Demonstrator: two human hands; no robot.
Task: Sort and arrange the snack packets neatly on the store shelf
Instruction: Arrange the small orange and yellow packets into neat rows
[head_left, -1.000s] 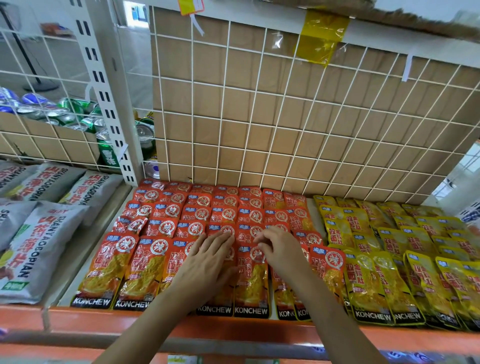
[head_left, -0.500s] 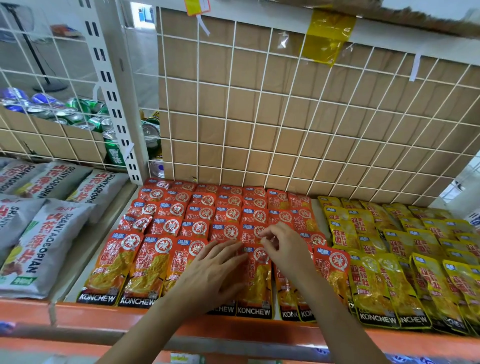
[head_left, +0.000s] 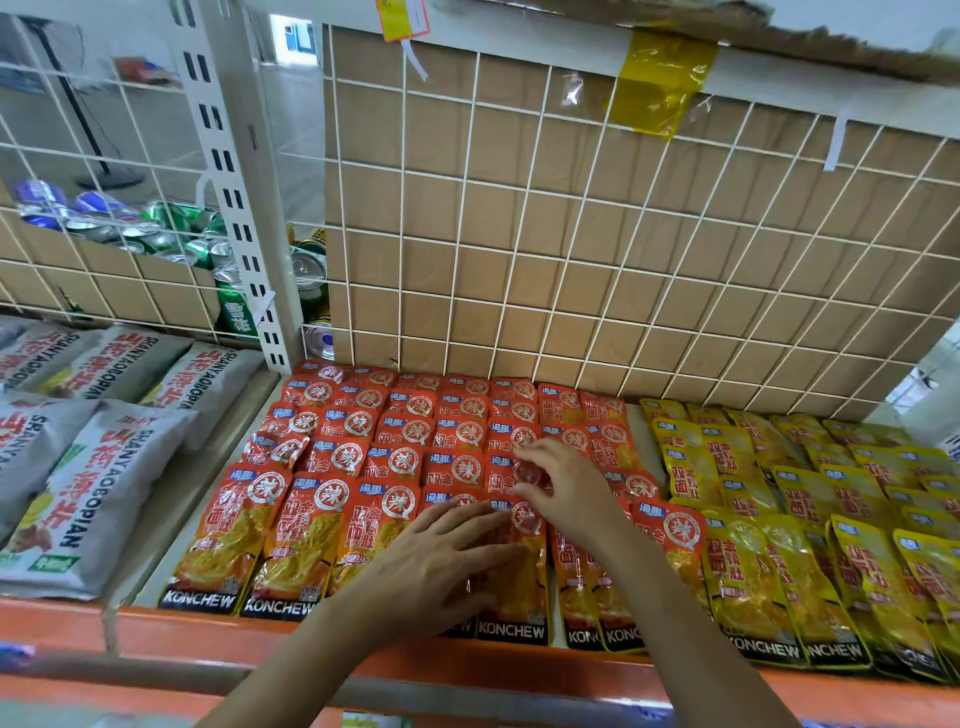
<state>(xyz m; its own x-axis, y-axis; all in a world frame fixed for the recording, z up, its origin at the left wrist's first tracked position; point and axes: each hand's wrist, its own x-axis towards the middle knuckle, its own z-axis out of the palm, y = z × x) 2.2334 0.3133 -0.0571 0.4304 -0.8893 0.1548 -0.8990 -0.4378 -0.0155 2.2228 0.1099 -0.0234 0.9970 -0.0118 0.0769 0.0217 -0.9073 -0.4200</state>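
Rows of orange KONCHEW snack packets (head_left: 311, 530) lie flat in overlapping columns on the shelf. Yellow KONCHEW packets (head_left: 810, 530) fill the space to their right. My left hand (head_left: 441, 566) lies flat, fingers straight, on a front-row orange packet (head_left: 514, 577) near the middle. My right hand (head_left: 566, 488) is just behind it, fingers curled, and pinches the top edge of an orange packet in the second row. One orange packet (head_left: 670, 535) lies on the border beside the yellow ones.
Grey SHANYAOBOPIAN bags (head_left: 88, 483) lie on the neighbouring shelf to the left. A white wire grid over cardboard (head_left: 571, 249) forms the back wall. Drink cans (head_left: 171, 239) sit behind the grid at left. An orange shelf lip (head_left: 208, 634) runs along the front.
My left hand has slid right across the front packets. My right hand has moved back a little and its fingers have curled onto a packet's top edge.
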